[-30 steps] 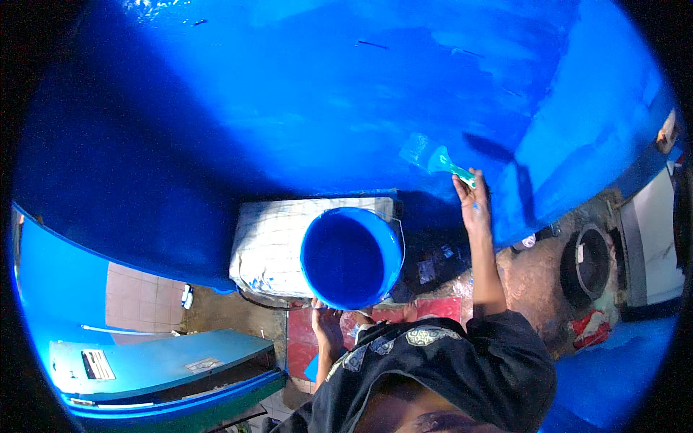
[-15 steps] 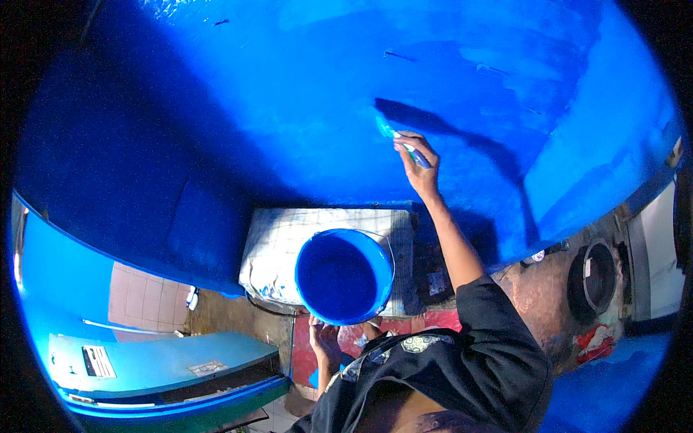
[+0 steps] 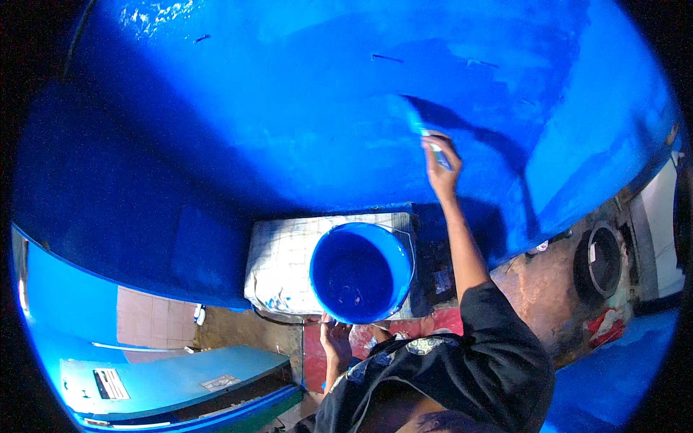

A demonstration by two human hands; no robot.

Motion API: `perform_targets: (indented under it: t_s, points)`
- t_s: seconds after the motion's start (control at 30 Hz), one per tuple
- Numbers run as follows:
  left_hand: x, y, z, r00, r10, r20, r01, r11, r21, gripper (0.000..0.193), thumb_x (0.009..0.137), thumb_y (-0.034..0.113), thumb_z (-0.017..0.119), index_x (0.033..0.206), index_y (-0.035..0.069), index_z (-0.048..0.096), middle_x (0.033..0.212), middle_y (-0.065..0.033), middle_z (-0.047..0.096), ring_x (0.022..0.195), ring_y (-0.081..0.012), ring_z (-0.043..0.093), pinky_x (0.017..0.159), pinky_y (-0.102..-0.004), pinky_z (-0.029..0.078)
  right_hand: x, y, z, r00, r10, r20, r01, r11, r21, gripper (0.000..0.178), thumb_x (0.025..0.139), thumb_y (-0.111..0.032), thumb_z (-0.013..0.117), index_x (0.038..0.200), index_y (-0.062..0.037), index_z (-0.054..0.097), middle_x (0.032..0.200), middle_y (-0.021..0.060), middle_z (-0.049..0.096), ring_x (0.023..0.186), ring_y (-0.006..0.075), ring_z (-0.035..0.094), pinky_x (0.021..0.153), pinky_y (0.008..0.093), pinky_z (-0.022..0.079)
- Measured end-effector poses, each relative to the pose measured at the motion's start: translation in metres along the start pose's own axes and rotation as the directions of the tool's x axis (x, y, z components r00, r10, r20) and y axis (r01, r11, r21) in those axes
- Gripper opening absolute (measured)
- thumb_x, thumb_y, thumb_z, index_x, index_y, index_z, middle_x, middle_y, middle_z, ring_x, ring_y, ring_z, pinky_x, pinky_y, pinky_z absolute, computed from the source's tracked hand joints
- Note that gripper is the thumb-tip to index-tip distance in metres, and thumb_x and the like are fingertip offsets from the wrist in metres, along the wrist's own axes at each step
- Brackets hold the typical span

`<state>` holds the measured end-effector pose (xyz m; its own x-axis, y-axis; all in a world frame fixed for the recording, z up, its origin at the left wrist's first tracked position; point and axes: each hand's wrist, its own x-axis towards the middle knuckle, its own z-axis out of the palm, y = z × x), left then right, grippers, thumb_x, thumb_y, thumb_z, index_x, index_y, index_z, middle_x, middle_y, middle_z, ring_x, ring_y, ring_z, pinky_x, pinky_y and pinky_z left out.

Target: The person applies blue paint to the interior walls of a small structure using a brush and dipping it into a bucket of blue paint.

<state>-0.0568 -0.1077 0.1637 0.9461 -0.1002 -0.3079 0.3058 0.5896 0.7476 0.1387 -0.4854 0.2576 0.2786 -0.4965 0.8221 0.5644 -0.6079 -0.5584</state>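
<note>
My right hand (image 3: 442, 160) is raised to the blue wall (image 3: 303, 108), its fingers closed round a paintbrush (image 3: 419, 125). The brush's bristles are blurred and point up and left at the wall; its shadow falls just beside them. Below, my left hand (image 3: 336, 340) is at the near side of a blue bucket (image 3: 401, 270) with a thin wire handle. The fingers reach up to the bucket's lower edge and support it, partly hidden by it. Dark blue paint (image 3: 352, 278) shows inside the bucket.
Behind the bucket stands a low surface with a pale, paint-spotted checked cover (image 3: 278, 267). A light-blue cabinet or door panel (image 3: 173, 375) lies at the lower left. A round black tub (image 3: 603, 261) and a red-and-white cloth (image 3: 606, 328) are on the floor at right. Nails (image 3: 388, 58) stick out of the wall.
My right hand has swept the paintbrush to the right along the wall. The bucket and my left hand appear slightly further right, and the whole view has shifted a little.
</note>
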Motion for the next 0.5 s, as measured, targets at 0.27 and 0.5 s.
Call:
perform_targets:
  t_s: [0.27,0.5]
  points:
    - [-0.003,0.002,-0.012,0.998,-0.011,-0.061,0.012,1.0,0.012,0.041,0.09,0.036,0.048,0.126,0.015,0.047,0.117,-0.0034,0.057,0.107,-0.0203,0.055,0.092,-0.0369,0.041,-0.04,-0.034,0.042,0.988,0.054,0.145,-0.059,0.998,0.028,0.016,0.078,0.002,0.067,0.091,-0.0071,0.068,0.099,0.0108,0.066,0.09,0.0218,0.064,0.076,0.0308,0.05]
    - [-0.011,0.005,-0.024,0.99,0.042,-0.136,-0.036,0.998,0.048,0.046,0.091,0.039,0.047,0.129,0.015,0.044,0.12,-0.0042,0.057,0.107,-0.0212,0.056,0.092,-0.0385,0.042,-0.057,-0.03,0.143,0.967,-0.013,0.255,-0.045,0.975,0.219,0.017,0.078,0.002,0.068,0.091,-0.0082,0.068,0.1,0.0106,0.065,0.091,0.0246,0.065,0.073,0.0306,0.051]
